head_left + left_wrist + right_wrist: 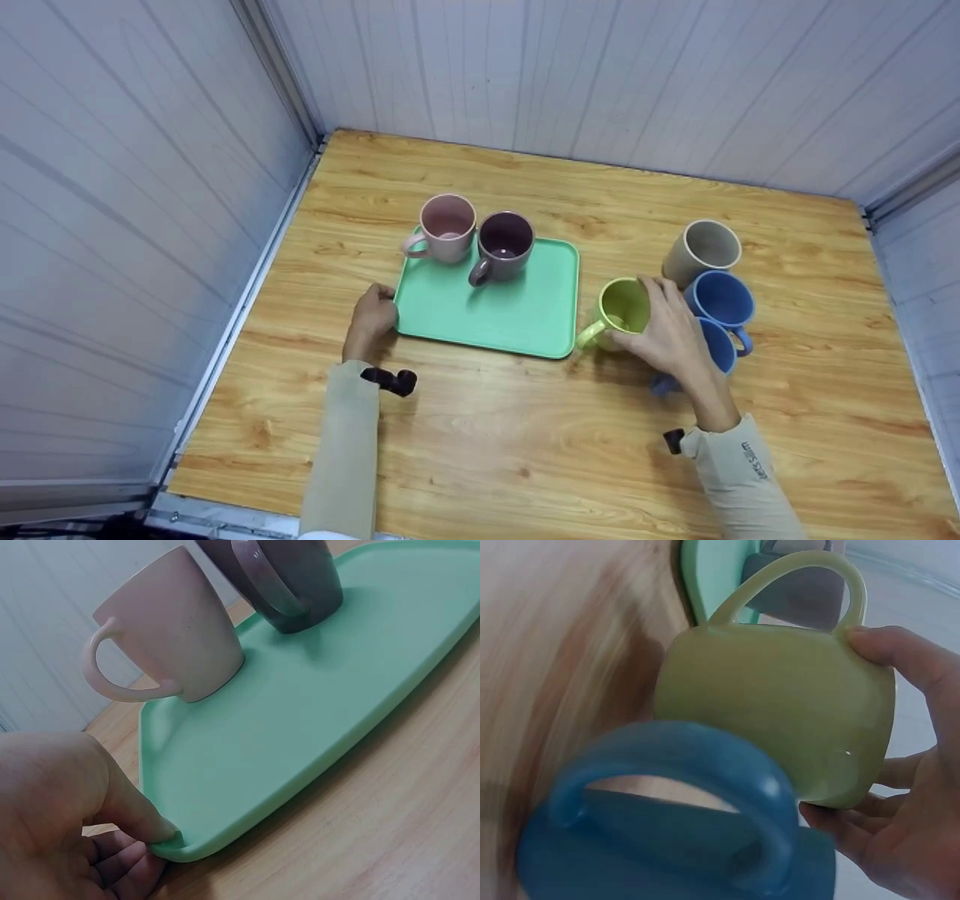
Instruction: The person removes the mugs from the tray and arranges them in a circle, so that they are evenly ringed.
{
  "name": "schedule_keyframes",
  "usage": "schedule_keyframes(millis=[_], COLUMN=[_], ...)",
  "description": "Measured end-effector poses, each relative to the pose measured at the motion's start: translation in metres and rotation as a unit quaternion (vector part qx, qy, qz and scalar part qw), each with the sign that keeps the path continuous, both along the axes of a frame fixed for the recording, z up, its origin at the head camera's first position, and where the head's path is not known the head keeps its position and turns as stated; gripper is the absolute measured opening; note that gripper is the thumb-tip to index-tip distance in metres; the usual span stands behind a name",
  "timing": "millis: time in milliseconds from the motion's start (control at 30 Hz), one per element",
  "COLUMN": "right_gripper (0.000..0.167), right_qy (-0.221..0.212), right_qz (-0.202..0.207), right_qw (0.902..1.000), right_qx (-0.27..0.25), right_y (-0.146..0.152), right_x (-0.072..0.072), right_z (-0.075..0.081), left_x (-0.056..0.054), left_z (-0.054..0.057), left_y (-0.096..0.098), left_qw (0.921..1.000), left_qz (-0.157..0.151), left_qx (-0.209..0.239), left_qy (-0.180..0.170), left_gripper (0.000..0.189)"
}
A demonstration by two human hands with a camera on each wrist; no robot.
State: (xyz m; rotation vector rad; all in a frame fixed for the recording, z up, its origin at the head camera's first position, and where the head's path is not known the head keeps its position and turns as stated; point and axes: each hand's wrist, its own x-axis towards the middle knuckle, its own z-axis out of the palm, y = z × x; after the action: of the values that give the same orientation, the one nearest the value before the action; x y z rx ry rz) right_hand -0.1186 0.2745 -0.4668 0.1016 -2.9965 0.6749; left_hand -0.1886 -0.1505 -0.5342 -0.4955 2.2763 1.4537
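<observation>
My left hand pinches the near left corner of the green tray, thumb on the rim and fingers curled beneath it, as the left wrist view shows. A pink mug and a dark purple mug stand upright at the tray's far side. To the right of the tray, my right hand grips a yellow-green mug around its upper part, thumb beside the handle. Its handle points toward the tray's near right corner. A blue mug sits close beside it, partly hidden by my right hand in the head view.
Behind my right hand stand a second blue mug and a grey-beige cup, close together. Wood-grain table lies under everything. White panel walls rise at the back and both sides.
</observation>
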Motion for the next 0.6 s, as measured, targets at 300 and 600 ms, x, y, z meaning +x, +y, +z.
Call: schedule_keyframes(millis=[300, 600], right_gripper=[0.094, 0.093], right_qy=[-0.003, 0.004], right_qz=[-0.01, -0.01], right_qw=[0.9999, 0.9999], right_qx=[0.01, 0.011], right_y=[0.0064, 0.0086], right_x=[0.004, 0.0094], right_z=[-0.0056, -0.0086], left_x=[0.0003, 0.0008], left_z=[0.0008, 0.0007], left_y=[-0.0001, 0.0002], left_qw=[1.0, 1.0], left_qz=[0.002, -0.006], left_qx=[0.006, -0.005], left_qy=[0.001, 0.0], left_gripper=[0.041, 0.04])
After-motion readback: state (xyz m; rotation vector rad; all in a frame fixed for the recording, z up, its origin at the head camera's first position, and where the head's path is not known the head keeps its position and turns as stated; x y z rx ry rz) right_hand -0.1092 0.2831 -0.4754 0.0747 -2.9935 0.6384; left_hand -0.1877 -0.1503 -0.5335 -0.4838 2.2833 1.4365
